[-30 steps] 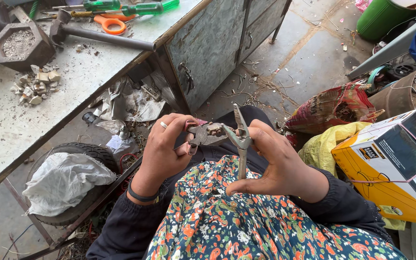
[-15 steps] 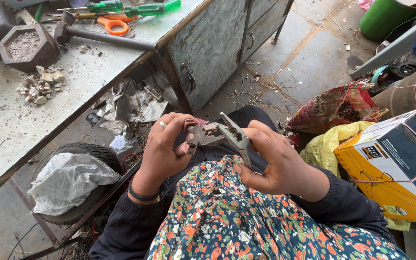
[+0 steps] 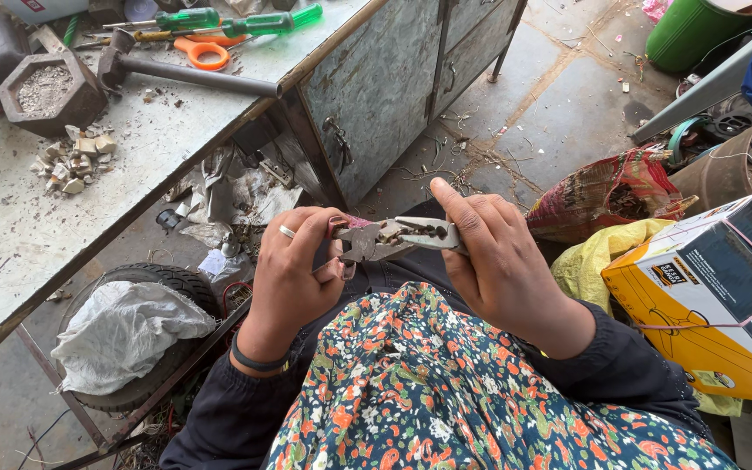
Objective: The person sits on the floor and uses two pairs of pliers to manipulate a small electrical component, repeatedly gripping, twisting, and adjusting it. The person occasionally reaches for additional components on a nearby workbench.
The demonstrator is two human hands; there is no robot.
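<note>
The fingers (image 3: 467,213) of the right hand (image 3: 502,274) are wrapped around the handles of a pair of pliers (image 3: 393,238), holding the tool level over the lap. The left hand (image 3: 293,274) is closed too, its fingertips pinching a small reddish piece (image 3: 345,226) right at the nose of the pliers; what that piece is cannot be told, since the fingers hide most of it. The tool looks already set on the piece, so the gripping seems done, while the actual pulling or cutting appears unfinished.

To the left stands a worn metal workbench (image 3: 10,261) carrying a hammer (image 3: 180,71), orange scissors (image 3: 202,54), green-handled screwdrivers (image 3: 254,22), a hexagonal block mould (image 3: 45,91) and a heap of small broken bits (image 3: 71,161). Below it a white sack (image 3: 128,335) lies on a tyre (image 3: 171,287). A yellow cardboard box (image 3: 707,296) sits just beside the right arm, near a red woven bag (image 3: 607,191). Nothing stands between the hands.
</note>
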